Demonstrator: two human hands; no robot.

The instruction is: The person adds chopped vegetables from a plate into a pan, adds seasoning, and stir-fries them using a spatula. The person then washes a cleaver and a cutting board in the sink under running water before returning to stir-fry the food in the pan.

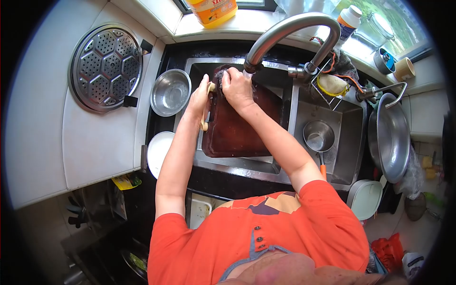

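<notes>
A dark reddish-brown cutting board lies tilted over the left sink basin, its surface looking wet. My left hand is closed on the board's left edge, beside a beige handle. Near the board's far end, my right hand presses a dark, mesh-like scrubber against the surface; the fingers partly cover it. The steel faucet arches over the basin, and its spout end sits just beyond my right hand, with a little water showing there.
In the right basin sits a small steel pot with an orange handle. A steel bowl and a white plate stand left of the sink. To the right leans a large steel basin. A wire rack hangs behind.
</notes>
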